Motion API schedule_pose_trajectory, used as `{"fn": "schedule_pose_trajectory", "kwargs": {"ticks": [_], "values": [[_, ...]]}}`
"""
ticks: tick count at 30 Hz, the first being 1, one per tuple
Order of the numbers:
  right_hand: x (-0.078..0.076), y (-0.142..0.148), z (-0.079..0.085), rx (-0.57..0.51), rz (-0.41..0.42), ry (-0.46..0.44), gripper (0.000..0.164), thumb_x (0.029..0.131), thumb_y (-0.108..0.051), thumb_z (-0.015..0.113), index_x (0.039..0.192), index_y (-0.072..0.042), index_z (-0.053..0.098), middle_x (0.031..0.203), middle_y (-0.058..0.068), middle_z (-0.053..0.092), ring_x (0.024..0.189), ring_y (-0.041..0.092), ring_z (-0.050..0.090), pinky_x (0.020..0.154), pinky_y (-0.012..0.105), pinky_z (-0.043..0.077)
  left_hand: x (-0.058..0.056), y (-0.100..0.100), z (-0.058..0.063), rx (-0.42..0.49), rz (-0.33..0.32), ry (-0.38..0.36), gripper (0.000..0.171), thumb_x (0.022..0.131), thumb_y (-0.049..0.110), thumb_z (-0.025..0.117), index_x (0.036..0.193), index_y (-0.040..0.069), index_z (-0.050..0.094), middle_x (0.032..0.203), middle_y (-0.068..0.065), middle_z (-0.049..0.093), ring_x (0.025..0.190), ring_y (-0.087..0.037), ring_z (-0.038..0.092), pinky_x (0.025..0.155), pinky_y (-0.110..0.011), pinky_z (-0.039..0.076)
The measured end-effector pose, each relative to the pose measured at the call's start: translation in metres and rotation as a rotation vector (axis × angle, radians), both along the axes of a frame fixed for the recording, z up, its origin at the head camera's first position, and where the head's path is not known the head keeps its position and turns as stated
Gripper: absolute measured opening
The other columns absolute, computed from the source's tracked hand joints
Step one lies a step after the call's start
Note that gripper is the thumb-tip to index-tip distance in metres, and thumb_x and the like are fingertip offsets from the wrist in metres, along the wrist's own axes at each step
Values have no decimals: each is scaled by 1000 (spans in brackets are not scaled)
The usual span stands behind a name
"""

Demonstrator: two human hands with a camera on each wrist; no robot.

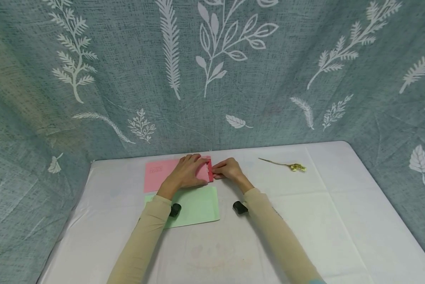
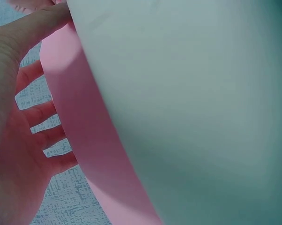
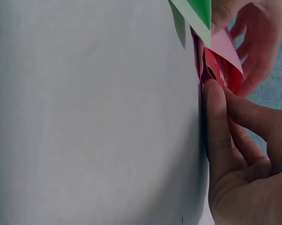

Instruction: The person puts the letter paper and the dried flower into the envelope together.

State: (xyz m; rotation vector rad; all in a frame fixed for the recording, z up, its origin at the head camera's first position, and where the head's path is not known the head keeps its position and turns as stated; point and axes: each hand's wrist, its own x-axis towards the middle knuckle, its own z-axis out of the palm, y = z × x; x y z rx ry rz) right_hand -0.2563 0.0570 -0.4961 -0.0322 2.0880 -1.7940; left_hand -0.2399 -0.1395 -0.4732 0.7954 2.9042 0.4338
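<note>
A pink envelope [image 1: 159,177] lies on the far part of the table, its open end to the right. My left hand [image 1: 187,173] spans it near that end, thumb at the near edge and fingers along the far edge. In the left wrist view those fingers [image 2: 49,112] line one side of the envelope. A red card [image 1: 210,170] with white marks sticks out of the opening. My right hand [image 1: 230,169] pinches the card's outer end. The right wrist view shows the envelope's mouth bulged around the red card [image 3: 213,68], its inner part hidden.
Just in front of the pink envelope lies a light green envelope [image 1: 198,209], partly under my left forearm. A dried flower stem [image 1: 287,164] with yellowish blooms rests to the right. Behind the white-covered table [image 1: 287,240] hangs a grey-green curtain [image 1: 127,79] with white leaf prints.
</note>
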Motion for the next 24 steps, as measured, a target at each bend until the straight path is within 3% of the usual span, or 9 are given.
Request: {"fn": "schedule_pose_trajectory", "kwargs": {"ticks": [5,13,18,24], "values": [[2,-7,0,-18,-11,-11,18,88,6,66,102,16,70,93,26,71,65,14,71,67,27,58,1,0,0,2,0,1,75,79,39,79,142,12,51,144,-19,44,134,-39,37,113,-55,26],[4,-15,0,-8,-6,-2,18,87,8,64,103,17,69,89,25,72,57,7,66,61,23,57,1,-1,0,-10,-6,7,75,79,40,79,142,11,51,145,-20,43,135,-40,37,112,-56,26],[4,-17,0,25,15,4,21,87,8,64,106,16,68,93,27,70,57,7,65,61,22,57,1,-1,-1,-4,-5,5,75,79,39,79,142,11,51,145,-20,42,135,-40,36,113,-56,25],[4,-10,1,-8,59,7,22,90,7,62,108,16,67,95,27,70,61,8,67,63,23,58,1,-1,-1,-4,0,3,75,80,40,79,143,11,51,146,-19,42,136,-39,36,113,-55,25]]}}
